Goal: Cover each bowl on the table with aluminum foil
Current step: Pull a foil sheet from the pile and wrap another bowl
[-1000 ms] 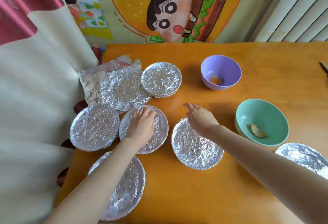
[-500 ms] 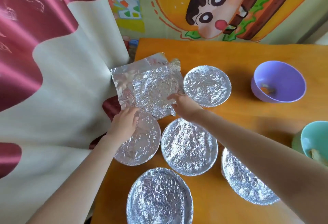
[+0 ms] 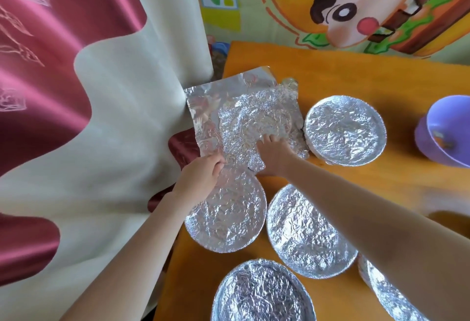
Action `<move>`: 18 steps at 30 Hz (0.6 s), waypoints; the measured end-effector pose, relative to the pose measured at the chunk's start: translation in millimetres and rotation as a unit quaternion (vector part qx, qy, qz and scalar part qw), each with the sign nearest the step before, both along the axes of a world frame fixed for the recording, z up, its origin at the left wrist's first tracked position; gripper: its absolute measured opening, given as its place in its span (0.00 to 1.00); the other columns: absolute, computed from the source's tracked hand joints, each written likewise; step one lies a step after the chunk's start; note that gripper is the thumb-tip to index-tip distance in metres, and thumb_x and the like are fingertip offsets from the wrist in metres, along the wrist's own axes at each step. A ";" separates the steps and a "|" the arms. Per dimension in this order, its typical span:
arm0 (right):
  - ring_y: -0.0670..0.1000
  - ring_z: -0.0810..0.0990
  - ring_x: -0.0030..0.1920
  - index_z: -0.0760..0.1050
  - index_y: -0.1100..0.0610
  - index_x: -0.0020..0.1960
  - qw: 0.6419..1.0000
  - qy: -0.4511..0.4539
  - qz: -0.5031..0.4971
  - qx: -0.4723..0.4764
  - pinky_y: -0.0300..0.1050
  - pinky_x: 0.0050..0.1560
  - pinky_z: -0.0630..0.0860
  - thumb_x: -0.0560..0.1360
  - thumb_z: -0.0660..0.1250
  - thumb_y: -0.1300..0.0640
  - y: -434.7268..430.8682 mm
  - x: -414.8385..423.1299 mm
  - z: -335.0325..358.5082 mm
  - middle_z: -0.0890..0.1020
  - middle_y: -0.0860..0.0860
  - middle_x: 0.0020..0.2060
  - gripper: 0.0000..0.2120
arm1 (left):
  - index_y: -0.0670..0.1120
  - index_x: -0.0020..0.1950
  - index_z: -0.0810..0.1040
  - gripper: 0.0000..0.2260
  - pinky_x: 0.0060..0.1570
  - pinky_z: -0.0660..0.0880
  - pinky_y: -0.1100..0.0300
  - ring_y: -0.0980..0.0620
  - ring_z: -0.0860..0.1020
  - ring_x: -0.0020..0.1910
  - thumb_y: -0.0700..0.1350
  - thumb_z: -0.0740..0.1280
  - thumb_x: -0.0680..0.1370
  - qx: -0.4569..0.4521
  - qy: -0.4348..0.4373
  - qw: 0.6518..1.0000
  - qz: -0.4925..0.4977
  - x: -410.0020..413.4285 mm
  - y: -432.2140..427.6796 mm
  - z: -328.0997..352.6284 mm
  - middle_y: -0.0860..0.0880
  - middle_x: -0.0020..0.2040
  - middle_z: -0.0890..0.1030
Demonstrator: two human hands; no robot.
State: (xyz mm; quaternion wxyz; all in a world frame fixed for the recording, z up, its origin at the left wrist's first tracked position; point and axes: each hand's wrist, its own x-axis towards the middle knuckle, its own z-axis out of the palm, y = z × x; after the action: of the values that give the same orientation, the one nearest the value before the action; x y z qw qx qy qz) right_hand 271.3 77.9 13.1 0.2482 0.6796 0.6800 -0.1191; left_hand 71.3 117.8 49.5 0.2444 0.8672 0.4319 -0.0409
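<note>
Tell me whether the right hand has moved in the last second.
Yes. The right hand went leftward and farther out, from the near-right covered bowl to the loose foil sheet.

Single head-worn wide-angle view, looking steeply down and forward, close over the orange table (image 3: 356, 76)

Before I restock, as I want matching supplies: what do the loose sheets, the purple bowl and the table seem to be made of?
The sheets: thin aluminium foil, bright silver, holding sharp crinkles. The purple bowl: probably plastic, smooth, with even colour and a soft sheen; melamine is possible. The table: wood or wood-look laminate, orange-brown with a satin surface; I cannot tell which.
</note>
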 end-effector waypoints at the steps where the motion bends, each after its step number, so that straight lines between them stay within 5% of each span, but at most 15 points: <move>1: 0.59 0.67 0.66 0.56 0.62 0.72 1.000 -0.005 0.000 0.005 0.54 0.64 0.69 0.74 0.61 0.36 1.0 -1.2 -2.6 0.64 0.62 0.68 0.39 | 0.47 0.55 0.76 0.09 0.34 0.71 0.58 0.54 0.76 0.35 0.45 0.57 0.82 0.000 -0.002 1.000 0.000 -0.6 0.2 -0.1 0.51 0.44 0.81; 9: 0.61 0.66 0.68 0.56 0.61 0.72 1.000 -0.005 -0.006 0.020 0.60 0.68 0.66 0.75 0.57 0.35 0.5 -4.4 -8.7 0.63 0.62 0.69 0.38 | 0.46 0.55 0.76 0.10 0.26 0.60 0.65 0.62 0.68 0.26 0.45 0.56 0.82 0.000 -0.009 1.000 0.005 -3.4 -0.6 0.1 0.53 0.42 0.80; 18: 0.58 0.66 0.67 0.55 0.60 0.72 0.998 0.044 0.018 0.038 0.52 0.62 0.73 0.75 0.59 0.36 11.8 -8.3 -10.0 0.64 0.58 0.68 0.37 | 0.47 0.53 0.75 0.09 0.27 0.57 0.65 0.61 0.66 0.27 0.44 0.55 0.82 -0.002 -0.009 1.000 0.014 -14.5 -4.5 4.7 0.54 0.35 0.74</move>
State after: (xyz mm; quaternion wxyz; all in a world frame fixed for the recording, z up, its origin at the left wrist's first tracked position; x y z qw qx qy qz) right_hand 263.0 89.8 3.1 0.1939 0.6703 0.7064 -0.1188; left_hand 56.8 113.3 54.2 0.2509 0.8609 0.4415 -0.0309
